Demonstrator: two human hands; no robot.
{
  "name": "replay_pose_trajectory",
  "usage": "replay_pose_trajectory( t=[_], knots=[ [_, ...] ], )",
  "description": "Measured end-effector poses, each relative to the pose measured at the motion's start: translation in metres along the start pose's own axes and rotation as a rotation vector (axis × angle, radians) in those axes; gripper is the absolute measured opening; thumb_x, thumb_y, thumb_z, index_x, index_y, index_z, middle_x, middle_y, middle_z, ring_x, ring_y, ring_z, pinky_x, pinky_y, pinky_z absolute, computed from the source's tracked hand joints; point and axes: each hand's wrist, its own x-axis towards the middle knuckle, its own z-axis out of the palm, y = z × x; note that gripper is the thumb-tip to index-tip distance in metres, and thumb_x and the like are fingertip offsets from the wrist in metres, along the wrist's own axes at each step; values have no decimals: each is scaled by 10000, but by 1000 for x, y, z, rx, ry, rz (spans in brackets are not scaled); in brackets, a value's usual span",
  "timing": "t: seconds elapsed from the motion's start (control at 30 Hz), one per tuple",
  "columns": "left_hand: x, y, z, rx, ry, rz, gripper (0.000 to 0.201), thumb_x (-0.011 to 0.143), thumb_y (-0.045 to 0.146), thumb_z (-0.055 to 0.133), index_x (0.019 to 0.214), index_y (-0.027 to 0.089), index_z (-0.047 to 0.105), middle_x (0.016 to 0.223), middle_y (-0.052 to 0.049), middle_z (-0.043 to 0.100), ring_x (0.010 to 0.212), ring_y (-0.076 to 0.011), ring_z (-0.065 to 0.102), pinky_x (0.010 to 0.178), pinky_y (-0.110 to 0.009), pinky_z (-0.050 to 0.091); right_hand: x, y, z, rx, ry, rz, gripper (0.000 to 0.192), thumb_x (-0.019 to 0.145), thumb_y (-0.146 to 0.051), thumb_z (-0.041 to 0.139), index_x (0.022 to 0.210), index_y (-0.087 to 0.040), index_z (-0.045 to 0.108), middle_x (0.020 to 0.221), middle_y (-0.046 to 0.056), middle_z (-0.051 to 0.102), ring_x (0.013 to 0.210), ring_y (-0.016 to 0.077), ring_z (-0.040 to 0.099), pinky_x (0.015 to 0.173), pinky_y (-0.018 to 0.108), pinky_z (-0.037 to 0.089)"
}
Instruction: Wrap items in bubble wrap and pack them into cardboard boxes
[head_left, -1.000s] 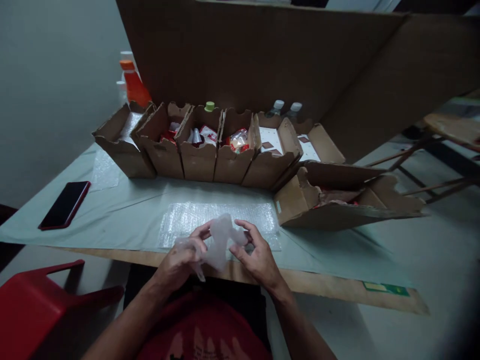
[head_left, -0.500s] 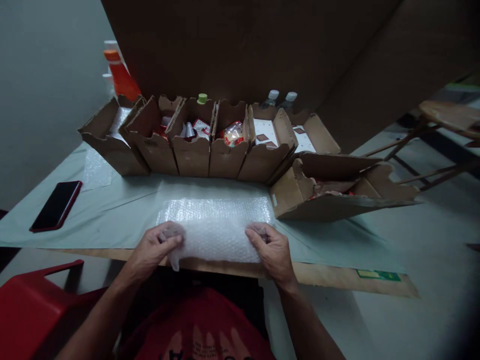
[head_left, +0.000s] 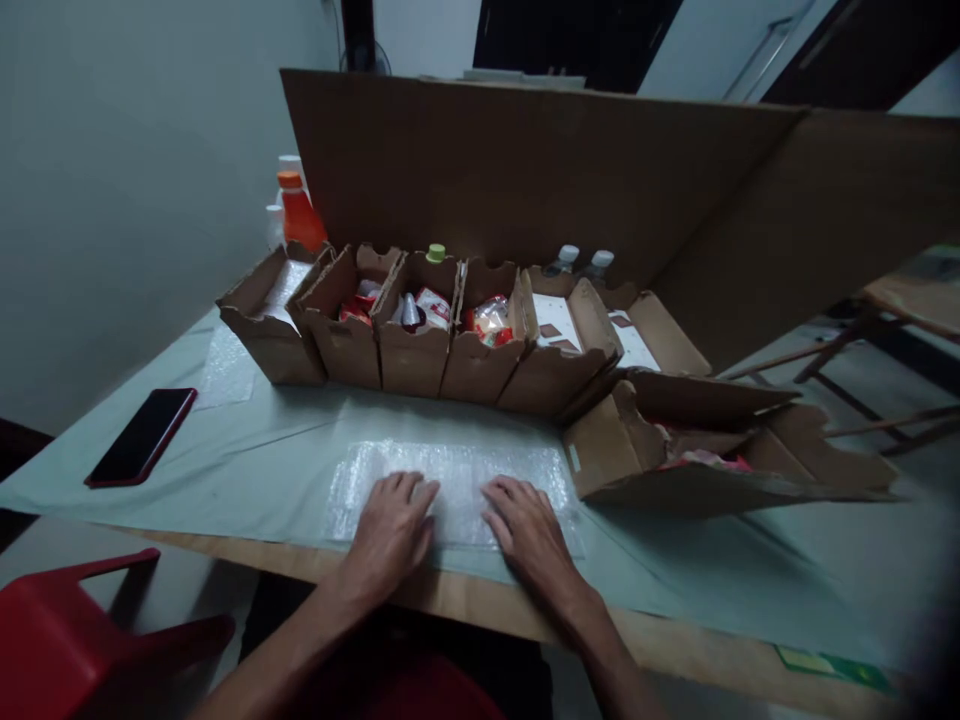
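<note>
Bubble wrap (head_left: 457, 478) lay flat on the pale sheet covering the bench (head_left: 247, 455), near its front edge. Both hands rested palm-down on it, side by side: the left hand (head_left: 390, 525) and the right hand (head_left: 529, 530), each grip spread with fingers extended and pinching nothing. Behind the wrap stood a row of open cardboard boxes (head_left: 420, 340) holding packets, with another box tipped on its side (head_left: 675, 450) to the right. A dark phone (head_left: 142, 450) lay well apart at the left.

Single head-worn view, looking forward and down — close over table (head_left: 247, 470), hands near bottom edge
</note>
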Motion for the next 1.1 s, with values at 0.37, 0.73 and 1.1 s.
replay_pose_trajectory(
  t=[0.37,0.73,1.1],
  knots=[
    [-3,-4,39,-199,140,-86,206,815,159,624,1007,219,668,1064,-74,646,978,-268,540,844,-420,437,200,-33,-121,40,200,-251,183,979,-234,550,997,-198,728,1068,78,753,1014,233,653,909,376,468],
    [-2,-6,45,-365,307,-57,266,776,127,608,1020,221,656,1004,-66,660,919,-263,557,798,-421,459,390,-56,-72,-86,-140,56,149,794,-130,664,917,-173,737,966,79,747,962,230,666,840,317,475],
    [-18,-5,19,-919,522,-174,690,891,378,676,1511,292,384,1522,-130,443,1389,-331,445,1101,-497,409,163,-40,-144,897,142,-23,144,883,-347,704,931,-211,700,995,40,742,907,181,678,819,308,538]
  ],
)
